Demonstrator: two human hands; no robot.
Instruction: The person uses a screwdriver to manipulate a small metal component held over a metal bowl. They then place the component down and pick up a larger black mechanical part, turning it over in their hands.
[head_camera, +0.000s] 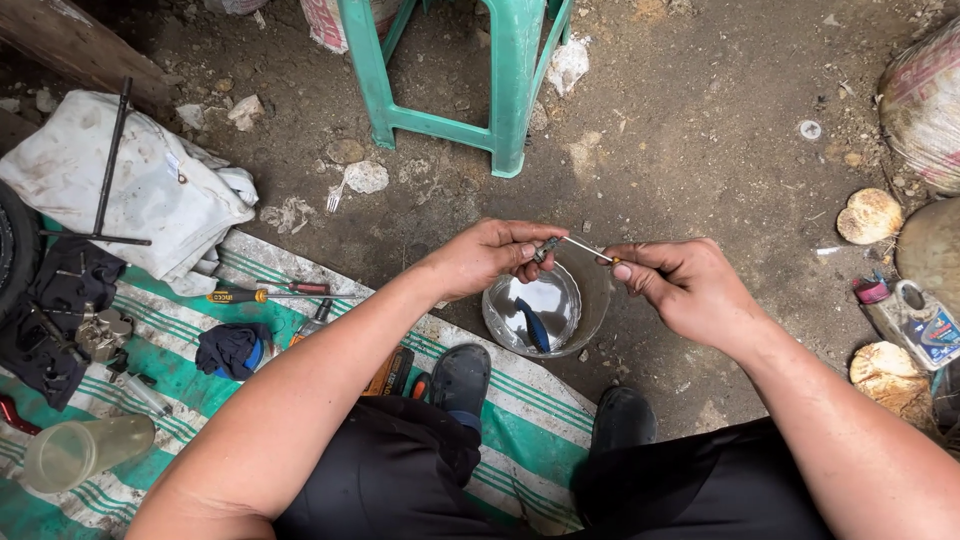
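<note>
Head view: both hands pinch a thin metal part over a clear bowl

Head view looks straight down at your lap and the dirt floor. Your left hand (492, 258) is closed, thumb and fingers pinched on the dark stubby end of a small metal part (549, 246). Your right hand (680, 285) is curled too, fingertips pinching the other end of the thin bright rod (585, 250) that runs from it. Rod is held level between both hands, right above a clear plastic bowl (547, 308) on the ground, so anything that falls or drips likely lands in it. Bowl looks glossy, with liquid inside, and a blue-handled tool (533, 325) lies in it; can't tell what kind.

Your feet in dark rubber sandals (462, 378) sit either side of the bowl. Left of you, a green-and-white striped woven mat (190, 360) keeps tools off the dirt: yellow-handled screwdriver (240, 295), dark rag (232, 348), small metal parts, cloudy plastic cup (85, 450). Dirty white cloth (130, 185) lies crumpled behind it. Green plastic stool (460, 70) stands ahead, oil bottle (915, 320) at far right.
</note>
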